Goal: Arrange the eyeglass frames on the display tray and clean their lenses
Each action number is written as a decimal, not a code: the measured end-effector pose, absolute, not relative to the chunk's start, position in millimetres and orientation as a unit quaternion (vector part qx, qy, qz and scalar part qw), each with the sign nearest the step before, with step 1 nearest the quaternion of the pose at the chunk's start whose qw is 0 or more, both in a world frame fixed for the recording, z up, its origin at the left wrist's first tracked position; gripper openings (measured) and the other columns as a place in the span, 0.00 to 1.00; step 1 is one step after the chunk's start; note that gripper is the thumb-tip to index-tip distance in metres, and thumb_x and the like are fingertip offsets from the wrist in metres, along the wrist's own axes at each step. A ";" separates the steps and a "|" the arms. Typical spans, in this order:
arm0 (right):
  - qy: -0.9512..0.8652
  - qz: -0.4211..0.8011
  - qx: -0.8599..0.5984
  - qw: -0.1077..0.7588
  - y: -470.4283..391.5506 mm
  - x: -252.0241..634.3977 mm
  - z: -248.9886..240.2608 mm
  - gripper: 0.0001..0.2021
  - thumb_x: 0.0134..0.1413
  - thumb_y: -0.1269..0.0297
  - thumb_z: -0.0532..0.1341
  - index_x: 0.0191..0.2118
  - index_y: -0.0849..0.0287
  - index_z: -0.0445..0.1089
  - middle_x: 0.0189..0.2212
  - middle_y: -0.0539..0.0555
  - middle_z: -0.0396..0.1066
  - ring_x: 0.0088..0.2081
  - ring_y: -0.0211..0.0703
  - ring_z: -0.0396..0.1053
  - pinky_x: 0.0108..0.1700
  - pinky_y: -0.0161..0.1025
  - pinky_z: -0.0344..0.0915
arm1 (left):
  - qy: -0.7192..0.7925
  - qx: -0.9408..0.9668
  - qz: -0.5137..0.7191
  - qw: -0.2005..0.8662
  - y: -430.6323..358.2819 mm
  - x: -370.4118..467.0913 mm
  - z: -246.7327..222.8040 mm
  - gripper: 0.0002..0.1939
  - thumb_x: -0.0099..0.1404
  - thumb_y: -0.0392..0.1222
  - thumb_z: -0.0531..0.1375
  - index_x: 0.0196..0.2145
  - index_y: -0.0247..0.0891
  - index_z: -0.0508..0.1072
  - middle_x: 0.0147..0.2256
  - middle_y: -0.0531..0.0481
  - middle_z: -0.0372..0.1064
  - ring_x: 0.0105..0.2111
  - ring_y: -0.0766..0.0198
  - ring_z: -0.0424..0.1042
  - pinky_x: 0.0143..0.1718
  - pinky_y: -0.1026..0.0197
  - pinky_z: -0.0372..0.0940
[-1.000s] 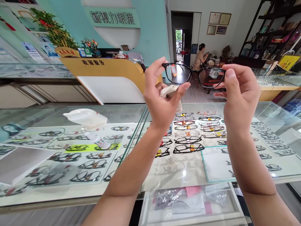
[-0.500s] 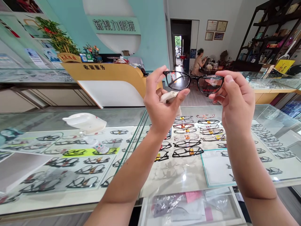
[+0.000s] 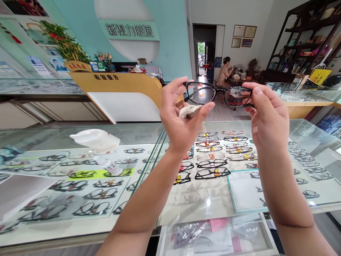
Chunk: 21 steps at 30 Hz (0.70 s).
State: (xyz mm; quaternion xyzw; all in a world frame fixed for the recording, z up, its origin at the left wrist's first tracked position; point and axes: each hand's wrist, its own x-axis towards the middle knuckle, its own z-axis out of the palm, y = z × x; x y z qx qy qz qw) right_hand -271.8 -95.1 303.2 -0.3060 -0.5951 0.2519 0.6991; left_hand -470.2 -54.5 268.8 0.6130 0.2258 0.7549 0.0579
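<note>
A pair of black-framed eyeglasses (image 3: pixel 220 89) is held up at chest height above the glass display counter, front rims spread between my hands. My left hand (image 3: pixel 181 113) grips the left rim with thumb and fingers, and a crumpled whitish cloth (image 3: pixel 189 111) is tucked in the same palm. At the other end, my right hand (image 3: pixel 269 113) pinches the right side of the frame by the hinge. Small red lettering shows at the right lens. Below lie rows of eyeglasses (image 3: pixel 212 173) with coloured tags.
The glass counter (image 3: pixel 186 209) spans the front, with a white scoop-shaped object (image 3: pixel 96 139) and a small bottle (image 3: pixel 109 165) on its left. A drawer (image 3: pixel 270 245) with plastic packets is pulled out below. Behind stand a yellow-and-white desk (image 3: pixel 125 103) and a seated person (image 3: pixel 225 73).
The eyeglasses have tilted slightly and moved a little left and down with my hands. Both hands keep their hold.
</note>
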 end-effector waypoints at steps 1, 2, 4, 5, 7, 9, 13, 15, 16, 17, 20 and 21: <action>-0.599 0.244 -0.311 0.696 -94.3 -270.9 302.4 0.09 0.72 0.56 0.63 0.46 0.42 0.83 0.40 0.47 0.80 0.46 0.43 0.78 0.47 0.43 0.73 | 0.218 0.612 0.756 0.084 -57.1 -468.9 271.0 0.35 0.60 0.62 0.76 0.60 0.56 0.71 0.56 0.44 0.76 0.56 0.50 0.78 0.43 0.53 0.79; -0.605 0.237 -0.315 0.692 -93.2 -269.9 301.4 0.09 0.72 0.54 0.63 0.46 0.41 0.83 0.40 0.47 0.80 0.47 0.44 0.78 0.48 0.44 0.73 | 0.213 0.609 0.756 0.111 -60.2 -467.3 273.4 0.36 0.59 0.62 0.77 0.60 0.56 0.71 0.54 0.44 0.77 0.54 0.50 0.80 0.42 0.53 0.79; -0.621 0.225 -0.318 0.680 -90.7 -267.9 299.2 0.11 0.72 0.49 0.63 0.48 0.41 0.82 0.42 0.48 0.80 0.50 0.46 0.79 0.50 0.46 0.75 | 0.215 0.599 0.755 0.158 -66.8 -464.2 277.8 0.39 0.56 0.63 0.78 0.60 0.55 0.71 0.52 0.44 0.78 0.52 0.48 0.81 0.41 0.53 0.78; -0.629 0.220 -0.319 0.674 -89.6 -267.0 298.1 0.12 0.72 0.47 0.62 0.49 0.41 0.82 0.43 0.48 0.80 0.51 0.47 0.79 0.50 0.47 0.75 | 0.218 0.592 0.756 0.173 -69.7 -463.0 279.5 0.39 0.54 0.63 0.79 0.59 0.54 0.71 0.51 0.44 0.78 0.52 0.47 0.81 0.40 0.52 0.78; -0.643 0.215 -0.318 0.663 -88.1 -265.9 296.6 0.15 0.71 0.43 0.62 0.50 0.41 0.81 0.44 0.48 0.80 0.52 0.49 0.79 0.50 0.48 0.76 | 0.222 0.577 0.764 0.184 -73.8 -461.3 281.9 0.39 0.52 0.64 0.79 0.57 0.52 0.72 0.50 0.43 0.78 0.55 0.44 0.80 0.40 0.52 0.77; -0.648 0.221 -0.315 0.657 -87.9 -265.8 296.6 0.16 0.71 0.41 0.61 0.51 0.41 0.81 0.45 0.49 0.81 0.52 0.48 0.79 0.50 0.47 0.76 | 0.222 0.570 0.770 0.184 -75.5 -460.7 282.8 0.39 0.51 0.63 0.80 0.55 0.51 0.72 0.50 0.42 0.78 0.58 0.42 0.78 0.41 0.52 0.77; -0.620 0.264 -0.313 0.669 -89.3 -267.5 299.0 0.13 0.69 0.46 0.64 0.48 0.43 0.83 0.43 0.48 0.81 0.48 0.44 0.78 0.48 0.44 0.74 | 0.205 0.567 0.777 0.180 -75.6 -459.8 282.3 0.39 0.50 0.64 0.80 0.52 0.49 0.71 0.49 0.42 0.78 0.59 0.42 0.77 0.43 0.51 0.77; -0.612 0.276 -0.312 0.673 -88.5 -267.7 299.2 0.12 0.68 0.48 0.65 0.47 0.44 0.83 0.43 0.49 0.80 0.47 0.43 0.78 0.47 0.43 0.73 | 0.200 0.558 0.785 0.179 -76.6 -458.6 281.5 0.38 0.50 0.64 0.80 0.51 0.48 0.71 0.47 0.44 0.77 0.56 0.45 0.79 0.44 0.52 0.77; -0.613 0.277 -0.310 0.671 -87.6 -267.5 298.8 0.13 0.68 0.47 0.65 0.47 0.45 0.83 0.43 0.49 0.80 0.47 0.43 0.78 0.46 0.43 0.73 | 0.202 0.553 0.788 0.178 -77.6 -457.7 281.1 0.38 0.50 0.64 0.80 0.50 0.48 0.70 0.47 0.45 0.77 0.54 0.47 0.80 0.45 0.52 0.77; -0.617 0.277 -0.307 0.669 -86.2 -267.0 298.0 0.13 0.68 0.46 0.65 0.47 0.45 0.82 0.43 0.49 0.80 0.47 0.44 0.78 0.45 0.43 0.73 | 0.206 0.549 0.791 0.178 -78.9 -456.7 280.6 0.37 0.51 0.64 0.80 0.50 0.48 0.70 0.46 0.46 0.77 0.52 0.49 0.80 0.46 0.52 0.77; -0.620 0.283 -0.302 0.666 -81.4 -265.3 295.2 0.14 0.67 0.45 0.65 0.45 0.47 0.82 0.43 0.50 0.81 0.45 0.43 0.78 0.42 0.42 0.72 | 0.216 0.536 0.796 0.180 -84.4 -452.6 279.3 0.34 0.54 0.63 0.79 0.48 0.48 0.69 0.46 0.48 0.76 0.46 0.56 0.81 0.47 0.53 0.77; -0.621 0.287 -0.301 0.665 -79.9 -264.8 294.4 0.14 0.67 0.45 0.66 0.44 0.47 0.81 0.43 0.50 0.81 0.44 0.43 0.78 0.41 0.42 0.72 | 0.217 0.532 0.799 0.178 -86.4 -451.0 278.9 0.33 0.55 0.62 0.79 0.48 0.48 0.69 0.45 0.48 0.76 0.45 0.57 0.80 0.47 0.53 0.77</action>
